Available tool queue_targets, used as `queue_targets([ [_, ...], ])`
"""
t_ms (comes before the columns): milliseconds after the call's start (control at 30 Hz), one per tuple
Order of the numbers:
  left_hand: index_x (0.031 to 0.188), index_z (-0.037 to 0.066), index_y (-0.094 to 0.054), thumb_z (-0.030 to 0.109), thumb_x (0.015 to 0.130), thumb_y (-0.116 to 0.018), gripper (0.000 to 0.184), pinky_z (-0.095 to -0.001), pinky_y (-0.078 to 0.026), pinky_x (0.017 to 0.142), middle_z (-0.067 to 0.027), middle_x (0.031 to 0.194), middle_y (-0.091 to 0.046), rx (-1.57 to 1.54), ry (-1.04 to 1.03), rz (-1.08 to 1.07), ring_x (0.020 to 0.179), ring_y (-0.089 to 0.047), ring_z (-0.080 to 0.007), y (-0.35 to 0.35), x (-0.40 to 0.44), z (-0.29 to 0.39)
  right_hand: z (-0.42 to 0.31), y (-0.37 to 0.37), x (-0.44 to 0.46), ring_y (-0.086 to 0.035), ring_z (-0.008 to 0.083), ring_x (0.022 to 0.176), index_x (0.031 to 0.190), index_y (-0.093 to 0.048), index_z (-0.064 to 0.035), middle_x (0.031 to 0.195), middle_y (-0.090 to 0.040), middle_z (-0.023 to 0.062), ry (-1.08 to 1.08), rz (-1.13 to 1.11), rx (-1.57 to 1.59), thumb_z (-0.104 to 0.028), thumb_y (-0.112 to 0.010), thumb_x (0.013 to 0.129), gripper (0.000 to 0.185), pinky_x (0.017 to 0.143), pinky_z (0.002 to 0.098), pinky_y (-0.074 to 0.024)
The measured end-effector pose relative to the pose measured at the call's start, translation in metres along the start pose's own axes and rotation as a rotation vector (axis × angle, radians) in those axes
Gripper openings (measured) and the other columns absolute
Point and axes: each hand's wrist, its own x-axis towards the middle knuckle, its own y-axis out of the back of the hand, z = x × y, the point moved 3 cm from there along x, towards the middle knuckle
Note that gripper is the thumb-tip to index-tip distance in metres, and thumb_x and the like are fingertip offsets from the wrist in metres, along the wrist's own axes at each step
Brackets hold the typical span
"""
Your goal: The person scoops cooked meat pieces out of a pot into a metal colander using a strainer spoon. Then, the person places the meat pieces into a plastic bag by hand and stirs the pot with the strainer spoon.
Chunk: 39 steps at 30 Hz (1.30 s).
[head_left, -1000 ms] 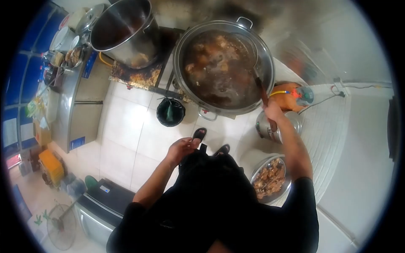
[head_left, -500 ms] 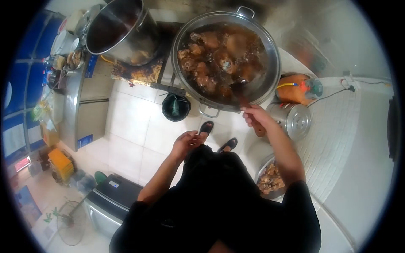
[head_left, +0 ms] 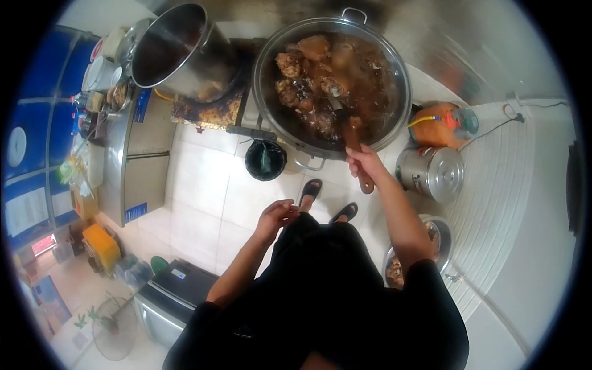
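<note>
My right hand (head_left: 364, 161) is wrapped round the wooden handle (head_left: 353, 137) of a long utensil at the near rim of a large steel pot (head_left: 408, 92). The utensil's far end dips into dark brown liquid and is hidden there. Browned meat pieces (head_left: 311, 48) show at the liquid's surface, mostly on the left side of the pot. My left hand (head_left: 277, 217) hangs in front of my body, touching nothing, its fingers loosely curled and apart.
A tall steel pot (head_left: 216, 68) stands on the stained stove at the left. Below is a black-lined bin (head_left: 266, 161). On the right are a lidded steel pot (head_left: 435, 172), an orange gas cylinder (head_left: 425, 126) and a bowl of meat (head_left: 445, 237). A steel counter (head_left: 117, 154) stands far left.
My right hand and the handle have moved left along the pot's near rim. The meat pieces have risen into view in the liquid. My left hand has barely moved.
</note>
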Motion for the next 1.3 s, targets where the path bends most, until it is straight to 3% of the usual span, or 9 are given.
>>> queue_targets([
  [100,0.134,0.001,-0.060,0.025,0.104,-0.060,0.039,-0.0359,-0.053,0.097,-0.0138,0.119,-0.071,0.026,-0.011,-0.043,0.107,-0.069,-0.0238,-0.009,0.010,0.003,-0.001,-0.005,-0.014,-0.056,0.0107,0.055,0.106,-0.055,-0.0094,0.075,-0.057,-0.0004,0.013,-0.017,0.000,-0.019,-0.066,0.101,0.015,0.047,0.0301,-0.0477],
  [200,0.134,-0.003,-0.058,0.022,0.106,-0.055,0.038,-0.0402,-0.054,0.098,-0.0184,0.120,-0.068,0.094,-0.046,-0.108,0.109,-0.068,-0.0286,-0.034,0.017,0.017,0.006,-0.010,-0.036,-0.055,0.0108,0.055,0.110,-0.056,-0.0094,0.076,-0.056,-0.0003,0.000,-0.012,0.023,-0.019,-0.066,0.101,0.016,0.047,0.0305,-0.0480],
  [500,0.130,0.001,-0.060,0.029,0.107,-0.057,0.037,-0.0415,-0.053,0.097,-0.0132,0.114,-0.069,0.058,0.063,-0.423,0.106,-0.068,-0.0242,-0.122,0.099,0.001,0.032,-0.042,-0.100,-0.056,0.0125,0.054,0.107,-0.056,-0.0075,0.076,-0.056,0.0007,0.065,0.028,0.086,-0.019,-0.065,0.101,0.016,0.047,0.0306,-0.0485],
  [567,0.126,0.002,-0.059,0.033,0.106,-0.059,0.036,-0.0422,-0.052,0.098,-0.0106,0.110,-0.067,-0.178,0.137,-0.831,0.109,-0.067,-0.0249,-0.149,0.111,0.003,0.037,-0.047,-0.115,-0.056,0.0127,0.054,0.106,-0.055,-0.0077,0.076,-0.056,0.0008,0.073,0.059,0.089,-0.019,-0.065,0.101,0.015,0.047,0.0306,-0.0485],
  [600,0.126,0.002,-0.059,0.033,0.106,-0.059,0.036,-0.0422,-0.052,0.098,-0.0106,0.110,-0.067,-0.174,0.141,-0.839,0.109,-0.067,-0.0249,-0.162,0.110,0.002,0.038,-0.051,-0.124,-0.055,0.0128,0.054,0.104,-0.054,-0.0079,0.076,-0.056,0.0008,0.075,0.081,0.092,-0.019,-0.064,0.101,0.015,0.046,0.0306,-0.0485],
  [667,0.120,0.004,-0.059,0.033,0.105,-0.061,0.032,-0.0420,-0.053,0.093,-0.0075,0.099,-0.065,-0.410,0.211,-0.546,0.102,-0.067,-0.0244,-0.195,0.085,0.024,0.035,-0.062,-0.143,-0.055,0.0126,0.055,0.104,-0.053,-0.0084,0.077,-0.056,0.0009,0.109,0.050,0.087,-0.018,-0.065,0.101,0.016,0.048,0.0303,-0.0484],
  [700,0.103,0.007,-0.060,0.032,0.104,-0.064,0.025,-0.0409,-0.054,0.089,-0.0038,0.084,-0.061,-0.382,0.228,-0.469,0.086,-0.064,-0.0214,-0.204,0.079,0.031,0.038,-0.065,-0.150,-0.055,0.0126,0.056,0.104,-0.053,-0.0083,0.077,-0.055,0.0009,0.096,0.068,0.103,-0.018,-0.065,0.101,0.015,0.049,0.0301,-0.0481],
  [833,0.080,0.014,-0.050,0.031,0.103,-0.066,0.033,-0.0369,-0.053,0.085,0.0014,0.070,-0.051,-0.324,0.181,-0.516,0.073,-0.055,-0.0180,-0.205,0.099,0.003,0.046,-0.071,-0.164,-0.056,0.0137,0.058,0.101,-0.054,-0.0063,0.078,-0.056,0.0014,0.117,0.106,0.125,-0.017,-0.065,0.100,0.016,0.052,0.0299,-0.0471],
  [1300,0.079,0.014,-0.049,0.024,0.100,-0.068,0.031,-0.0339,-0.053,0.074,0.0050,0.066,-0.046,-0.239,0.000,-0.462,0.061,-0.049,-0.0100,-0.215,0.065,0.008,0.051,-0.084,-0.191,-0.058,0.0152,0.057,0.099,-0.054,-0.0055,0.078,-0.057,0.0023,0.182,0.096,0.138,-0.016,-0.067,0.099,0.017,0.049,0.0319,-0.0497],
])
